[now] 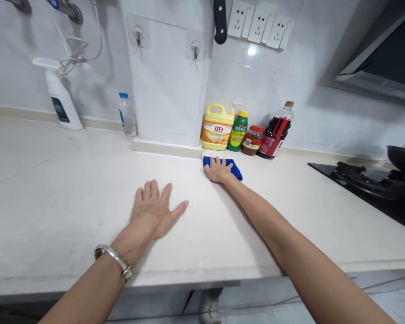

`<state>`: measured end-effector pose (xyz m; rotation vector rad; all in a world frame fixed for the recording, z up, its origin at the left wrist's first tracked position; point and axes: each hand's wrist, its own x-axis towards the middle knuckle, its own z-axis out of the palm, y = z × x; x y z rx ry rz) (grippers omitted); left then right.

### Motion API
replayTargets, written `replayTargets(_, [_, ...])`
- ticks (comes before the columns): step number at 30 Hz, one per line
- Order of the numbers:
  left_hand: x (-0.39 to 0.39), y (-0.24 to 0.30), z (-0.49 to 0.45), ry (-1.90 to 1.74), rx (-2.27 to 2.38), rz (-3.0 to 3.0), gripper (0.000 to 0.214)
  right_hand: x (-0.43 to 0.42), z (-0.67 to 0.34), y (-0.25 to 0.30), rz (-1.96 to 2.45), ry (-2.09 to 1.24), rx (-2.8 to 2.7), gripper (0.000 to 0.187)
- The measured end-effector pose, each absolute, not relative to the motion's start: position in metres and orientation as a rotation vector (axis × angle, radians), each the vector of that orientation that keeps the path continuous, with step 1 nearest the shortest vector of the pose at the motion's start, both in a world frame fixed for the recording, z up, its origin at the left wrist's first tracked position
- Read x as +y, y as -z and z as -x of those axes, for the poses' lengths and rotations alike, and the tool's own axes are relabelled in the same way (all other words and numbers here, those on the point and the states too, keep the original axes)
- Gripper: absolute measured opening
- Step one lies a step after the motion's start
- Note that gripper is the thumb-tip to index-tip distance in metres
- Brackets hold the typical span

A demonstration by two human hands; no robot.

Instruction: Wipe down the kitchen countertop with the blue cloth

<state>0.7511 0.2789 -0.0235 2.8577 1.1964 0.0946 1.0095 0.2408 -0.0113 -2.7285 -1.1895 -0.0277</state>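
Observation:
My left hand (154,209) lies flat on the white countertop (54,180), fingers spread, holding nothing; a metal bracelet circles that wrist. My right hand (217,170) reaches far across the counter and presses palm-down on a blue cloth (235,168), fingers stretched over it. The cloth lies just in front of a yellow detergent jug (217,127) and a green bottle (238,130) at the wall.
A red-lidded jar (253,140) and a dark sauce bottle (276,131) stand beside the jug. A white spray bottle (61,98) and a small water bottle (127,115) stand at the back left. A black gas hob (367,184) with a pan (403,159) is at the right. A knife (219,20) hangs above.

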Motion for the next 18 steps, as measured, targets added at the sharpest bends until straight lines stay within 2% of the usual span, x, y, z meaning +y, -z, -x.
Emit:
replayTargets(5, [0.280,0.029,-0.749,-0.202,1.160,-2.893,0.092,0.260,-1.032,0.008,2.732,-0.024,-1.243,0.068])
replayTargets(10, [0.280,0.024,-0.746,-0.125,1.178,-2.888,0.093,0.273,-1.057,0.009,2.734,-0.084,-1.251,0.070])
replayTargets(18, [0.298,0.036,-0.740,-0.281,1.125,-3.035,0.094,0.256,-1.103,0.007,2.655,-0.099,-1.372,0.070])
